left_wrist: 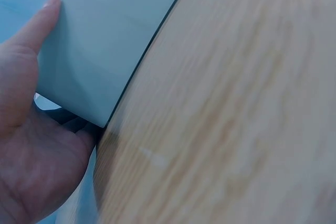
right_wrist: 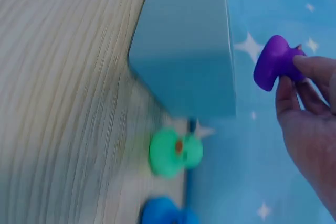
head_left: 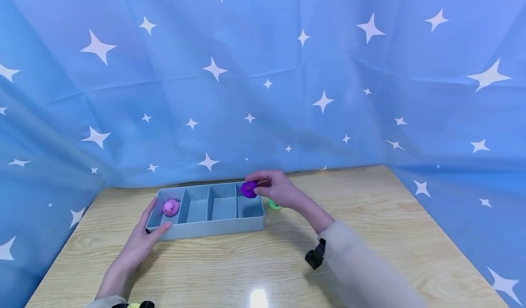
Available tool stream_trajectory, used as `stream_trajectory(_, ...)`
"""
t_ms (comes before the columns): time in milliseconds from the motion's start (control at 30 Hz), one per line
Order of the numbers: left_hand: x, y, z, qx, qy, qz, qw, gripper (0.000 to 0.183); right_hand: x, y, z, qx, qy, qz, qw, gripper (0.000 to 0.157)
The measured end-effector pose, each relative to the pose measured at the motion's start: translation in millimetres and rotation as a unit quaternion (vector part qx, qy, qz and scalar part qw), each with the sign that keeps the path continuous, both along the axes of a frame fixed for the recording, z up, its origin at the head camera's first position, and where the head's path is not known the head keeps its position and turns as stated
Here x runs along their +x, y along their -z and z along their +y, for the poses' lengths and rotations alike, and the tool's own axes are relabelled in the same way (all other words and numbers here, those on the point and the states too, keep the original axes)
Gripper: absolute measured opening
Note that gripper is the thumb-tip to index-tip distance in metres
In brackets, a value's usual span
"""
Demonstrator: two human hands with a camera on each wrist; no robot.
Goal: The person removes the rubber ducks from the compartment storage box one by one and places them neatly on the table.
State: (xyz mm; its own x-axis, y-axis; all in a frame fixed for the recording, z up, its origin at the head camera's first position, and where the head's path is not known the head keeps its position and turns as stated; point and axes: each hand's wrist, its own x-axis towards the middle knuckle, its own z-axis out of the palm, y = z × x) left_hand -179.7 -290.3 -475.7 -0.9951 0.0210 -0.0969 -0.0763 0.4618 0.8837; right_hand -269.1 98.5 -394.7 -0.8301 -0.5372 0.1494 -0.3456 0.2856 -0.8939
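A pale blue tray [head_left: 213,230] with several compartments lies on the wooden table. A pink toy duck [head_left: 170,207] sits in its leftmost compartment. My left hand [head_left: 144,237] rests against the tray's left front corner [left_wrist: 100,51], thumb on the front wall and fingers along the left end. My right hand [head_left: 274,188] pinches a purple toy duck [head_left: 248,189] in its fingertips above the rightmost compartment; the wrist view shows the purple duck [right_wrist: 274,62] held clear of the tray's end wall [right_wrist: 194,51].
A green toy duck [head_left: 274,204] lies on the table just right of the tray, also seen as the green duck [right_wrist: 174,152] in the right wrist view, with a blue toy [right_wrist: 167,212] beside it. A starred blue cloth [head_left: 263,79] walls in the table.
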Motion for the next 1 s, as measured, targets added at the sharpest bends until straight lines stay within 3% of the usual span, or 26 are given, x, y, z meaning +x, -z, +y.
stream_trajectory(267,0.4,-3.5,-0.3,-0.001,-0.002,-0.016,0.9999,0.096,1.9,2.2,51.9,0.007,0.029,0.018,0.999,0.032)
stream_trajectory(600,0.7,0.0,0.1,0.014,0.004,0.003,0.9999,0.095,11.3,1.5,107.1,0.05,0.068,0.041,0.996,0.032)
stream_trajectory(833,1.5,-0.3,0.0,0.013,0.009,0.001,0.9999,0.094,13.1,11.4,139.3,0.049,0.096,0.061,0.992,0.033)
stream_trajectory(1000,1.4,-0.2,0.8,0.017,0.014,0.004,0.9997,0.093,16.1,18.7,155.8,0.058,0.117,0.05,0.99,0.034)
